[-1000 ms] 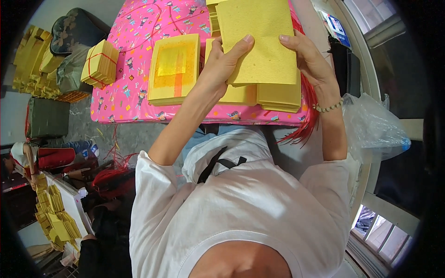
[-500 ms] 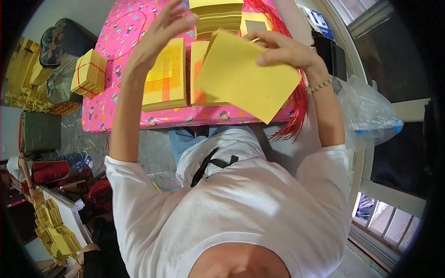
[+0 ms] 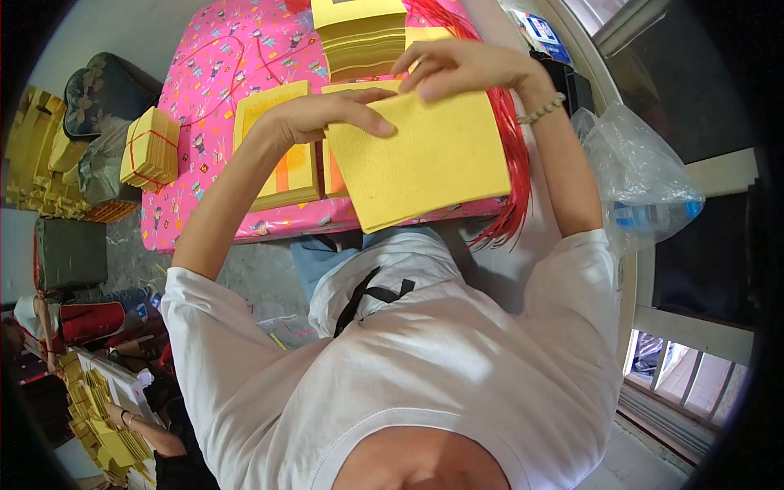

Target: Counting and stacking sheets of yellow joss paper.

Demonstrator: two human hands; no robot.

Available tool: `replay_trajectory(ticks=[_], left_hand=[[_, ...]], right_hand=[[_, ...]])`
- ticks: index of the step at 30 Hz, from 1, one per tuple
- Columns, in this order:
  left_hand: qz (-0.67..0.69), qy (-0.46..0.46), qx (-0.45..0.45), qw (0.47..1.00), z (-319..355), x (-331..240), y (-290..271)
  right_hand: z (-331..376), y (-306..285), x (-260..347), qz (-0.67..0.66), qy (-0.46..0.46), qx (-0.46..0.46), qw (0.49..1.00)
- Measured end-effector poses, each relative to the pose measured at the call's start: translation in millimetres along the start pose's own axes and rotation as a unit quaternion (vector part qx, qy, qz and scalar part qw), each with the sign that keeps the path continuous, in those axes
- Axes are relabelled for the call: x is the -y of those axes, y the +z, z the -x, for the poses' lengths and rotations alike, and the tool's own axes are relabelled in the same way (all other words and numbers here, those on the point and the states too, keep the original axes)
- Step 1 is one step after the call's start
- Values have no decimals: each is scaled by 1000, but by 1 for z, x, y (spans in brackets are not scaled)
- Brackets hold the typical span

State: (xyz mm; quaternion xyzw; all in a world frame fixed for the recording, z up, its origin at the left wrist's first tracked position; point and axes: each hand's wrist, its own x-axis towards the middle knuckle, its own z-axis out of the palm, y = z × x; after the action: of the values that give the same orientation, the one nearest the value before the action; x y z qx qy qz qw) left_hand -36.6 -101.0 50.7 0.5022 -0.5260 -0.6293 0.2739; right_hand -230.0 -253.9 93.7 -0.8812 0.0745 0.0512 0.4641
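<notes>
A sheaf of yellow paper (image 3: 433, 167) tilts over the near edge of a table with a pink patterned cover. My left hand (image 3: 339, 116) grips its far left corner, thumb on the top face and the other fingers hidden behind. At the sheaf's far edge is my right hand (image 3: 465, 69), its fingers loosely bent and apart. Under and left of the sheaf lie yellow paper stacks; the left stack (image 3: 298, 175) bears an orange patch, and the other is mostly covered. A taller pile of yellow paper (image 3: 362, 45) stands behind.
Red strands (image 3: 513, 163) hang over the pink table cover's (image 3: 192, 208) right side. A tied yellow paper bundle (image 3: 153, 147) sits at its left edge. A clear plastic bag (image 3: 641, 175) is at the right. Lower left, another person's arm (image 3: 151, 431) reaches over more yellow paper.
My left hand has come down from the air and taken the sheaf's corner. The sheaf has turned and moved slightly nearer. My right hand has shifted left along its far edge, loosening its hold.
</notes>
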Motion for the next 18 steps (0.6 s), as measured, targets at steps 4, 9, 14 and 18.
replay_trajectory(ticks=[4, 9, 14, 18], left_hand=[[257, -1, -44, 965, -13, 16, 8], [446, 59, -148, 881, -44, 48, 40], [492, 66, -147, 855, -54, 50, 82], [473, 46, -155, 866, -59, 61, 91]], right_hand=[[34, -29, -23, -139, -5, -211, 967], [48, -1, -53, -132, 63, -345, 927], [53, 14, -79, -168, 35, -338, 925], [44, 25, -89, -127, 48, -296, 946]])
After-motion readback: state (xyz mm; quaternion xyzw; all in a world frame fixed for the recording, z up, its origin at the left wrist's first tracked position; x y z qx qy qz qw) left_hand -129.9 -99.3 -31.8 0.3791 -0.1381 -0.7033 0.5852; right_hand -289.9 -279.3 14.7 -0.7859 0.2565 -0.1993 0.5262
